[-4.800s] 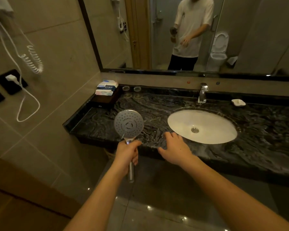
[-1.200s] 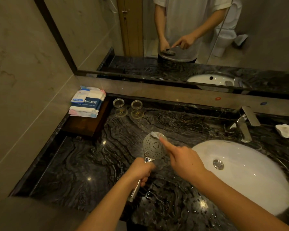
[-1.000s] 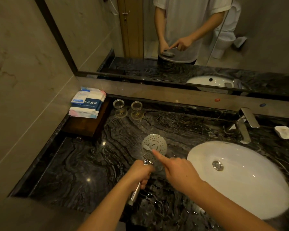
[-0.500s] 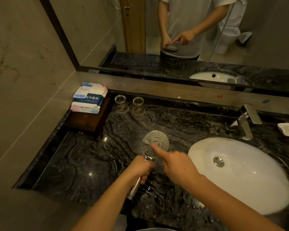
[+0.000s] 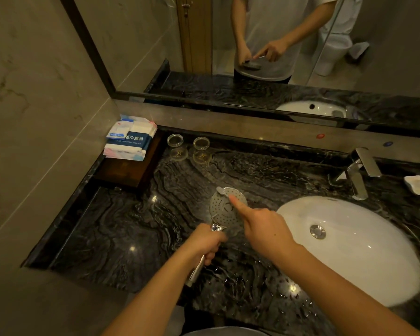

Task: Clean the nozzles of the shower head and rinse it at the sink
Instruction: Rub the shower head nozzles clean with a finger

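I held the shower head (image 5: 224,208) by its handle in my left hand (image 5: 207,241), face up over the counter (image 5: 121,229) left of the sink (image 5: 354,248). My right hand (image 5: 264,229), forefinger extended, rubbed a small brush (image 5: 220,190) across the nozzles, handle pointing back toward me.

Beige tiled wall (image 5: 34,93) at left, meeting a dark-framed mirror (image 5: 252,44) above a beige backsplash (image 5: 228,122). Black veined marble counter (image 5: 131,226), wet and glossy with small light reflections. Wooden tray (image 5: 129,170) in the back left corner, carrying a stack of packaged towels (image 5: 131,138). Two glass cups (image 5: 200,144) just beside the tray. Wooden door (image 5: 194,32) and toilet (image 5: 335,40) reflected in the mirror. Dim, warm lighting.
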`<state>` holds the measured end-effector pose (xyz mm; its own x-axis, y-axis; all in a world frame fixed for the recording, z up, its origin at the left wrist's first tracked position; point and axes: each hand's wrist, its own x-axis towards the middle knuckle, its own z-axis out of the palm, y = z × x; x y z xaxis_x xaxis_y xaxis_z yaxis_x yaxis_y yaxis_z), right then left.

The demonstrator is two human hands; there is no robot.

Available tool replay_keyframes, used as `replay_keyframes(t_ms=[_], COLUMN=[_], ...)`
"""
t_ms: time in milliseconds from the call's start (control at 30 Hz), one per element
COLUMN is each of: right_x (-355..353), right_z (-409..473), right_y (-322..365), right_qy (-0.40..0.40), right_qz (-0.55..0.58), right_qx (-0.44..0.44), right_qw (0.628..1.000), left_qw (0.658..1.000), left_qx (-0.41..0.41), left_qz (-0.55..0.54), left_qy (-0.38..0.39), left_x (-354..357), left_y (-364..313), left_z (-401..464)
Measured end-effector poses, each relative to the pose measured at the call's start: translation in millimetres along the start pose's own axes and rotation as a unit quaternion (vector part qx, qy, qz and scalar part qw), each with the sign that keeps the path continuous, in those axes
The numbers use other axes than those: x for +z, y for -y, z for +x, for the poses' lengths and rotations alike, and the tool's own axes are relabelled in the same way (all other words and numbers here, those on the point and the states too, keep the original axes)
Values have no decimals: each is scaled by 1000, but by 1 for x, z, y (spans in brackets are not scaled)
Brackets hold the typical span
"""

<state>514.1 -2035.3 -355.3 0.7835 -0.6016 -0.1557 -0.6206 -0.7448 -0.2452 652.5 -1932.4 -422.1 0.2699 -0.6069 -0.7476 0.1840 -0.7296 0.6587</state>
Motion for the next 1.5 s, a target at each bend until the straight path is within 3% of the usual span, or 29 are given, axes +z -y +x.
replay_keyframes(t_ms=[167, 500, 767, 967, 1167, 1500], right_x=[17, 9, 13, 5, 10, -2], right_z=[-17, -2, 0, 1, -2, 3], right_y=[20, -6, 3, -13, -7, -17], right_qy=[71, -14, 89, 64, 81, 46], right_qz=[1, 12, -8, -13, -22, -25], right_qx=[-50, -16, -116, -127, -120, -93], right_qw=[996, 1000, 989, 990, 989, 994], left_qw=[1000, 1000, 990, 997, 996, 997], left_qx=[6, -14, 19, -14, -18, -33], left_qz=[8, -1, 142, 76, 80, 64], left_qy=[-5, 4, -2, 22, 19, 22], left_x=[1, -12, -22, -32, -25, -39], left_y=[1, 1, 4, 1, 7, 17], left_z=[-6, -7, -8, -7, -2, -1])
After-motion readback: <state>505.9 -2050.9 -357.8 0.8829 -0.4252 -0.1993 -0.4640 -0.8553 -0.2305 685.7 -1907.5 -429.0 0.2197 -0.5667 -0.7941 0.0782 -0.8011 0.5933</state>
